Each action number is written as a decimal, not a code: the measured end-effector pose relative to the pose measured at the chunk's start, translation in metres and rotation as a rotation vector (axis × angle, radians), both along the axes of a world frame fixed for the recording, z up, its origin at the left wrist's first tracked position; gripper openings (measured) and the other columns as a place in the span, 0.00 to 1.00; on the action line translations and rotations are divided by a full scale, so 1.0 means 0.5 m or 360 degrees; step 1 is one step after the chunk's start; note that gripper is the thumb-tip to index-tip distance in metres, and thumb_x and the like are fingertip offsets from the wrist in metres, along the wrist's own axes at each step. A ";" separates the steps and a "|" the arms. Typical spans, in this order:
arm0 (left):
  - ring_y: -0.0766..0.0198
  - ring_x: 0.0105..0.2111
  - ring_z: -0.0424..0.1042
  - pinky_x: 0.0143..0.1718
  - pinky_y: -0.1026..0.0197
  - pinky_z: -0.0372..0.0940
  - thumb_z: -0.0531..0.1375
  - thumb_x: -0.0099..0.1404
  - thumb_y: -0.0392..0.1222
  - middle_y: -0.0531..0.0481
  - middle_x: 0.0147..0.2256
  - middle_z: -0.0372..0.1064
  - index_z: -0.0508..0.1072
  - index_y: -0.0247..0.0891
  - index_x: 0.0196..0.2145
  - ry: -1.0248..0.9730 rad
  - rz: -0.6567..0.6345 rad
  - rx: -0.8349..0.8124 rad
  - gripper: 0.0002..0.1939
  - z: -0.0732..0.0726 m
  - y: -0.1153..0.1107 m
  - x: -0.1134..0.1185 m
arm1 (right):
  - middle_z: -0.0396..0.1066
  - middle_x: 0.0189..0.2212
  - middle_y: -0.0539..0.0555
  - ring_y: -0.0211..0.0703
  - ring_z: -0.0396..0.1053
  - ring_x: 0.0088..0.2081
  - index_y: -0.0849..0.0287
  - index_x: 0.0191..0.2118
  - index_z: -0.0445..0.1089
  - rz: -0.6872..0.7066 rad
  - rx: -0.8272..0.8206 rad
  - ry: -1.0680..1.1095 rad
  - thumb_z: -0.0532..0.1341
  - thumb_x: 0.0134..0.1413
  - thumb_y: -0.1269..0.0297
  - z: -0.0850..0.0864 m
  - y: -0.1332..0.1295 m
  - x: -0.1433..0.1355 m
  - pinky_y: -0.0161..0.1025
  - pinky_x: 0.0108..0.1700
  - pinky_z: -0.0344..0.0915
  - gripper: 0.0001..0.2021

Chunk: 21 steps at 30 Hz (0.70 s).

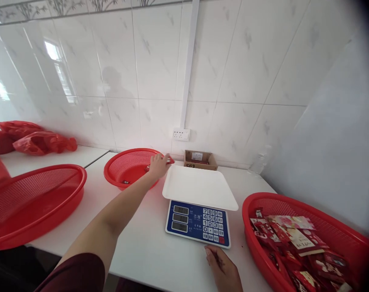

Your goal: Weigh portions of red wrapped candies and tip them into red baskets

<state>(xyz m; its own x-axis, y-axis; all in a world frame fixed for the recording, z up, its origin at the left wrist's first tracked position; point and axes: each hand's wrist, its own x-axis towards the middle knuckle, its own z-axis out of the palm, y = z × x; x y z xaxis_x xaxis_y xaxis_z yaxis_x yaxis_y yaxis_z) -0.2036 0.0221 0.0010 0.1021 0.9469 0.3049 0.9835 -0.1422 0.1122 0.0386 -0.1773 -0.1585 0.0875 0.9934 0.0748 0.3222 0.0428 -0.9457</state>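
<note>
My left hand point(159, 166) reaches over the right rim of the middle red basket point(113, 162), closed on a small red packet point(171, 160). A few small dark red packets point(126, 182) lie in that basket. A digital scale point(198, 223) with a bare white tray point(199, 185) stands right of it; its display digits are too faint to read. Just below the scale's keypad, my right hand point(223, 268) rests near the table with fingers curled together. Whatever its fingers hold, if anything, is hidden.
A red basket point(263, 198) of red packets stands at right; another red basket point(77, 178) is at left. Red plastic bags point(44, 142) lie at the back left. A small cardboard box point(202, 165) and a clear plastic bottle point(260, 161) sit by the tiled wall.
</note>
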 end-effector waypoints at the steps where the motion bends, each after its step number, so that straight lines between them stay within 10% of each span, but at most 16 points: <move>1: 0.48 0.53 0.55 0.49 0.49 0.51 0.46 0.67 0.50 0.38 0.53 0.55 0.51 0.40 0.57 0.0004 0.0062 -0.0034 0.23 0.000 -0.014 -0.024 | 0.72 0.25 0.51 0.42 0.69 0.29 0.58 0.32 0.72 0.0001 0.0002 0.0005 0.57 0.46 0.50 0.000 0.000 0.001 0.32 0.32 0.66 0.17; 13: 0.45 0.38 0.70 0.35 0.48 0.63 0.45 0.67 0.44 0.36 0.40 0.69 0.57 0.35 0.55 0.0214 0.0196 -0.0230 0.20 -0.069 -0.154 -0.053 | 0.72 0.28 0.53 0.41 0.69 0.32 0.59 0.31 0.71 0.0029 0.0169 -0.0207 0.53 0.53 0.59 0.027 -0.010 -0.015 0.33 0.35 0.65 0.12; 18: 0.49 0.46 0.65 0.45 0.50 0.60 0.51 0.65 0.43 0.38 0.46 0.65 0.61 0.36 0.51 -0.0256 -0.0479 0.0779 0.17 -0.101 -0.205 0.000 | 0.71 0.32 0.54 0.38 0.68 0.33 0.58 0.38 0.70 0.0191 0.0365 -0.0562 0.51 0.55 0.63 0.126 -0.044 0.003 0.33 0.36 0.65 0.12; 21: 0.57 0.37 0.70 0.39 0.57 0.65 0.52 0.65 0.38 0.45 0.36 0.70 0.63 0.42 0.47 -0.0571 -0.1137 0.0890 0.12 -0.144 -0.259 0.043 | 0.71 0.38 0.53 0.41 0.66 0.41 0.55 0.42 0.69 0.0166 0.0511 -0.0892 0.52 0.55 0.63 0.226 -0.047 0.063 0.38 0.45 0.61 0.12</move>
